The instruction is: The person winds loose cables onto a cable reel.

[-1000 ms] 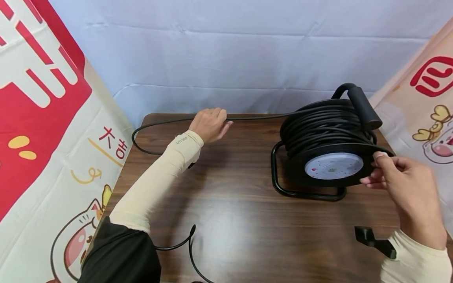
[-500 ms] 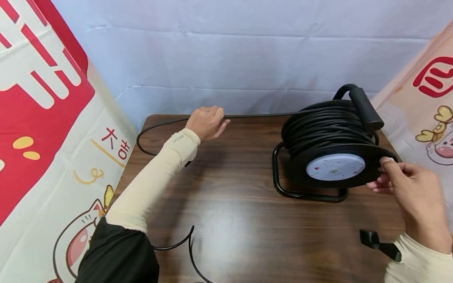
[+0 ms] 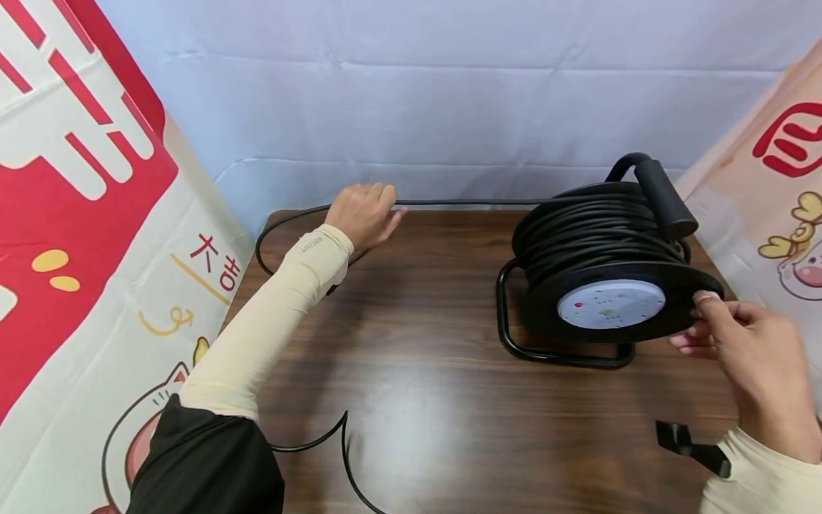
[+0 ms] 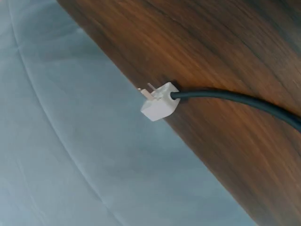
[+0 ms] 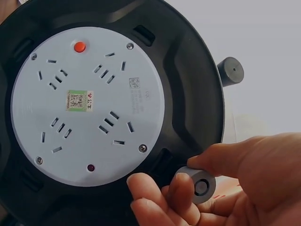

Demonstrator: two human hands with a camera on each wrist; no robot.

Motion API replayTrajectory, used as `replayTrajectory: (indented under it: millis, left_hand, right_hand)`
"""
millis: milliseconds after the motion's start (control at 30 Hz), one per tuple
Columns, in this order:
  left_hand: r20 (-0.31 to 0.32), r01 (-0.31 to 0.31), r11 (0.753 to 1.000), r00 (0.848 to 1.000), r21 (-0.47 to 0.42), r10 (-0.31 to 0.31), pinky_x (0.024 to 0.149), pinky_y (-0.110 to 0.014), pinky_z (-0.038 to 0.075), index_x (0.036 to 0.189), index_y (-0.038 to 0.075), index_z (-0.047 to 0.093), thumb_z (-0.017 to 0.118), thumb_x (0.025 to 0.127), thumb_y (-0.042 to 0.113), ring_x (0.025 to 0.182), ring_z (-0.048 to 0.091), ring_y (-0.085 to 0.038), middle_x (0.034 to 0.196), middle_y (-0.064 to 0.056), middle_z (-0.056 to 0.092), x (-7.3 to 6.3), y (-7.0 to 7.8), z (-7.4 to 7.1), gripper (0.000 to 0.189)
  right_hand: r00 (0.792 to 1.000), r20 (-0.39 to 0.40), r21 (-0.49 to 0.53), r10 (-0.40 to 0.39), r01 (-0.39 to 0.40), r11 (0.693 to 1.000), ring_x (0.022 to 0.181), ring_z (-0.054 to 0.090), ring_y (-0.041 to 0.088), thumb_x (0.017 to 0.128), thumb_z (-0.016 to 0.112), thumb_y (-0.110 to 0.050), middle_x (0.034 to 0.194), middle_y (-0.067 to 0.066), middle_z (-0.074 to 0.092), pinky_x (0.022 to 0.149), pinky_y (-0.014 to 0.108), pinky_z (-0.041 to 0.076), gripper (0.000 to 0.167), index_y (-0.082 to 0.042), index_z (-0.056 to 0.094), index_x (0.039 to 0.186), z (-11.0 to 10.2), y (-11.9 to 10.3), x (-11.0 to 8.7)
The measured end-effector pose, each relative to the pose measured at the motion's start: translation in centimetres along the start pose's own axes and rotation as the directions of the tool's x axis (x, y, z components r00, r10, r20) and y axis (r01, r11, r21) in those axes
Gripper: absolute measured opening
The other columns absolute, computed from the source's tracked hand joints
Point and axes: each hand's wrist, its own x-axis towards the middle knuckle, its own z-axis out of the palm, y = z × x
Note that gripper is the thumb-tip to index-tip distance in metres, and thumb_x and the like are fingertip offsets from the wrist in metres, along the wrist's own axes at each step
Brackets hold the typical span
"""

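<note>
A black cable reel (image 3: 616,235) stands on a tubular metal frame (image 3: 559,357) at the table's right, with black cable (image 3: 475,202) wound thickly around it. My left hand (image 3: 364,214) grips the cable's free run near the back edge. From there the run stretches straight to the reel's top. My right hand (image 3: 754,350) pinches a round grey knob (image 5: 202,184) on the reel's front flange. That flange carries a pale socket panel (image 5: 89,108) with an orange-red button. In the left wrist view, a white pronged plug (image 4: 160,103) ends a cable at the table edge.
The brown wooden table (image 3: 437,428) is bounded by a pale cloth (image 3: 385,107) behind and printed cloths at both sides. Loose cable (image 3: 347,457) loops at the front left. The reel's carry handle (image 3: 664,196) rises over its top right.
My left hand has moved left and slightly up, holding the cable, whose run to the reel looks longer and straighter. My right hand stays at the knob, shifted slightly right.
</note>
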Motion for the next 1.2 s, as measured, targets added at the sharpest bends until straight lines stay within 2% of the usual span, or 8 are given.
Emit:
replayTrajectory:
  millis: [100, 233, 433, 633, 733, 933, 1100, 1200]
  left_hand:
    - [-0.028, -0.012, 1.000, 1.000, 0.002, 0.012, 0.040, -0.034, 0.034, 0.076, 0.005, 0.048, 0.065, 0.097, 0.029, 0.045, 0.034, -0.017, 0.062, -0.001, 0.034, 0.6, -0.2, -0.2, 0.036]
    - [-0.023, -0.020, 1.000, 1.000, 0.003, 0.020, 0.041, -0.036, 0.037, 0.076, 0.005, 0.048, 0.064, 0.098, 0.030, 0.045, 0.038, -0.019, 0.061, -0.002, 0.037, 1.3, -0.3, -0.7, 0.037]
    - [-0.005, -0.011, 1.000, 1.000, -0.002, 0.011, 0.041, -0.036, 0.037, 0.076, 0.005, 0.048, 0.061, 0.099, 0.030, 0.044, 0.041, -0.021, 0.060, -0.003, 0.040, 1.3, -0.9, -0.9, 0.037]
    - [-0.041, -0.040, 0.999, 0.998, 0.008, 0.040, 0.038, -0.034, 0.032, 0.075, 0.005, 0.047, 0.066, 0.097, 0.029, 0.044, 0.034, -0.019, 0.061, -0.001, 0.032, 1.5, -1.1, -0.8, 0.037]
    - [-0.052, -0.034, 0.999, 0.998, 0.021, 0.035, 0.038, -0.034, 0.032, 0.074, 0.005, 0.047, 0.070, 0.095, 0.029, 0.044, 0.036, -0.019, 0.061, -0.001, 0.032, 1.7, -1.1, -1.0, 0.038]
    - [-0.015, -0.031, 0.999, 0.999, 0.035, 0.031, 0.040, -0.035, 0.035, 0.076, 0.006, 0.048, 0.063, 0.099, 0.031, 0.045, 0.041, -0.020, 0.060, -0.003, 0.041, 1.3, -1.1, -1.7, 0.037]
    - [-0.025, 0.001, 1.000, 1.000, 0.025, -0.001, 0.041, -0.037, 0.036, 0.075, 0.005, 0.047, 0.066, 0.096, 0.028, 0.045, 0.040, -0.021, 0.059, -0.004, 0.041, 0.2, -1.6, -2.0, 0.037]
    - [-0.038, -0.010, 1.000, 0.999, 0.022, 0.011, 0.040, -0.036, 0.036, 0.075, 0.005, 0.047, 0.066, 0.096, 0.026, 0.044, 0.037, -0.019, 0.059, -0.003, 0.040, -0.2, -1.9, -2.2, 0.036]
  right_hand:
    - [1.000, -0.003, 0.003, -0.010, 0.010, 1.000, 0.050, 0.067, 0.007, 0.106, 0.051, -0.031, 0.060, -0.007, 0.061, 0.049, 0.021, 0.054, 0.036, 0.004, 0.059, 0.100, -0.2, 0.3, 0.0]
    - [0.999, 0.018, 0.044, -0.031, 0.030, 0.999, 0.051, 0.069, 0.010, 0.106, 0.053, -0.031, 0.060, -0.005, 0.065, 0.050, 0.023, 0.055, 0.031, -0.006, 0.064, 0.090, -0.5, 0.6, 0.0]
    - [1.000, 0.024, 0.008, 0.010, -0.010, 1.000, 0.052, 0.069, 0.011, 0.106, 0.050, -0.032, 0.062, -0.004, 0.063, 0.051, 0.024, 0.056, 0.040, 0.008, 0.058, 0.104, -0.2, 1.0, 0.1]
    - [1.000, 0.022, -0.050, 0.016, -0.015, 0.999, 0.050, 0.067, 0.007, 0.108, 0.046, -0.030, 0.063, -0.008, 0.060, 0.050, 0.022, 0.055, 0.043, 0.012, 0.057, 0.105, -0.2, 1.7, 0.0]
    - [0.999, 0.031, -0.048, 0.017, -0.016, 0.999, 0.050, 0.067, 0.007, 0.107, 0.047, -0.031, 0.062, -0.007, 0.061, 0.050, 0.022, 0.055, 0.043, 0.008, 0.061, 0.098, -0.1, 1.9, 0.1]
    - [0.999, 0.053, 0.028, 0.013, -0.014, 0.999, 0.051, 0.069, 0.011, 0.106, 0.051, -0.030, 0.061, -0.005, 0.062, 0.050, 0.024, 0.056, 0.038, 0.000, 0.062, 0.086, 0.1, 2.1, 0.4]
    - [0.998, 0.051, -0.047, 0.032, -0.030, 0.998, 0.051, 0.068, 0.009, 0.107, 0.046, -0.034, 0.062, -0.007, 0.062, 0.051, 0.024, 0.056, 0.046, 0.009, 0.059, 0.100, 0.2, 2.5, 0.4]
    - [0.998, 0.037, -0.092, 0.051, -0.047, 0.995, 0.052, 0.068, 0.008, 0.108, 0.043, -0.036, 0.064, -0.007, 0.060, 0.051, 0.024, 0.056, 0.051, 0.013, 0.057, 0.106, 0.3, 2.8, 0.3]
